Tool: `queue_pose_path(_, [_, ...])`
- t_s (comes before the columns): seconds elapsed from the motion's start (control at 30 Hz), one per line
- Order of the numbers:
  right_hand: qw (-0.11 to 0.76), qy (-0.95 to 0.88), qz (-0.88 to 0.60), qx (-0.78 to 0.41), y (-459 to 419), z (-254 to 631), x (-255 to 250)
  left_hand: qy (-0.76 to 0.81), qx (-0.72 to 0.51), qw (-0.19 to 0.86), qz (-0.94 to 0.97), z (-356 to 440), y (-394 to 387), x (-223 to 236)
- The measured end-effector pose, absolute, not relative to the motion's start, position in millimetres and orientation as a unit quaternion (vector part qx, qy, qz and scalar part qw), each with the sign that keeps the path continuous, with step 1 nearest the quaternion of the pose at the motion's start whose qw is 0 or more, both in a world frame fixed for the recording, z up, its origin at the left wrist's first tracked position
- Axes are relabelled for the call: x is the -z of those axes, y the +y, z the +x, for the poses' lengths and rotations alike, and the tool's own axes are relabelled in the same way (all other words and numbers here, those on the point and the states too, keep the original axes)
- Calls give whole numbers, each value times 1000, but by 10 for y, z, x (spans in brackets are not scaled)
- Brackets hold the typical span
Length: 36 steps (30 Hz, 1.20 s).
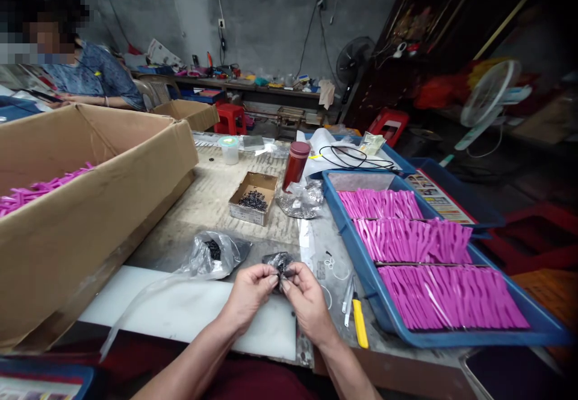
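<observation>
My left hand (253, 288) and my right hand (307, 294) meet over the front of the table, thumbs and fingers pinched on a small clear plastic bag (279, 259). Dark pieces show through the film, too small to name. To the left lies a larger open plastic bag (221, 252) with black parts in it. Beyond my hands stands a small cardboard box (248, 212) holding many little black pieces. A yellow-handled tool (359, 321) rests to the right of my right hand, beside a white cord (329, 297).
A blue tray (361, 267) of pink plastic pieces (447, 294) fills the right side. On the left stands a big cardboard carton (112, 189) with more pink pieces. A dark red cylinder (295, 165) and a silvery bag (301, 200) are further back. Another person (106, 78) sits at far left.
</observation>
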State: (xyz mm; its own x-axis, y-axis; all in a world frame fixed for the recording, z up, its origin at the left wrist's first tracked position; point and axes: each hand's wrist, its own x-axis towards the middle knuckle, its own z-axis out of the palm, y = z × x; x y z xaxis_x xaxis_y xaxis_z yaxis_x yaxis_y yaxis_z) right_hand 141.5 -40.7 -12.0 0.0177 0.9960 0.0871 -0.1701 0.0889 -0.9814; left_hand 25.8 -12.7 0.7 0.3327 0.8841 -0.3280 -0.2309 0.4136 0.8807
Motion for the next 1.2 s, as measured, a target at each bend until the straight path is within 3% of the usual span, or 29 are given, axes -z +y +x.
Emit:
queue_pose_path(0.3, [556, -493, -444, -500, -425, 1418, 104, 373, -388, 779, 322, 253, -131, -34])
queue_pose_path(1.2, [532, -449, -423, -580, -434, 1453, 101, 389, -372, 771, 341, 226, -139, 2])
